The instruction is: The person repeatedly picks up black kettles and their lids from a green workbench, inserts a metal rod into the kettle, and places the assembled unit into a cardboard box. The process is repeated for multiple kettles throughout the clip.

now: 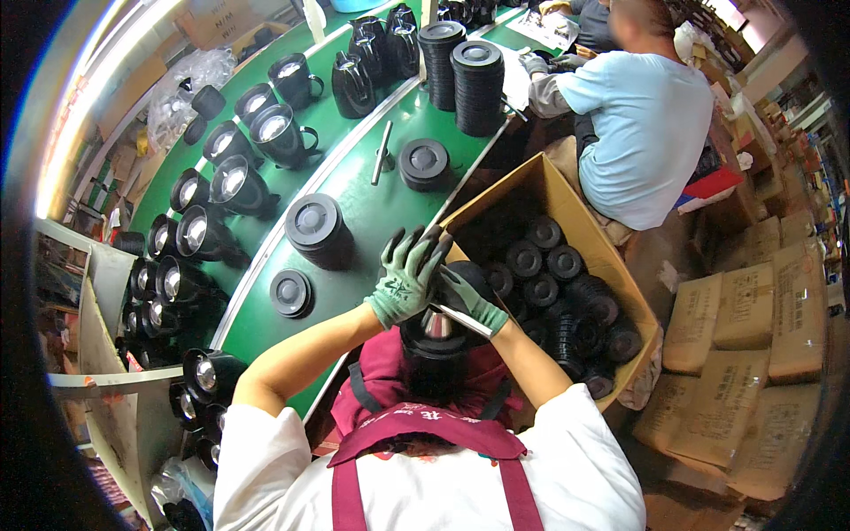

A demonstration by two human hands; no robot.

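Discs [524, 259] in carton [591, 241] beside table [367, 217]

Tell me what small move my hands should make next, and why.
Perhaps ease your gloved left hand slightly away from your gloved right hand: the two meet closely beside a silver bar, and whatever they may grip between them is hidden, so parting them might let you check it.

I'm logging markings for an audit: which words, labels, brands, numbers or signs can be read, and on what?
I won't copy wording; print shows on:
Maroon apron: pale characters across its top.
Stacked cardboard boxes, right: dark print, mostly too small to read.
Upper-left carton: dark letters.
Left hand, gloved: dark mark, unreadable.
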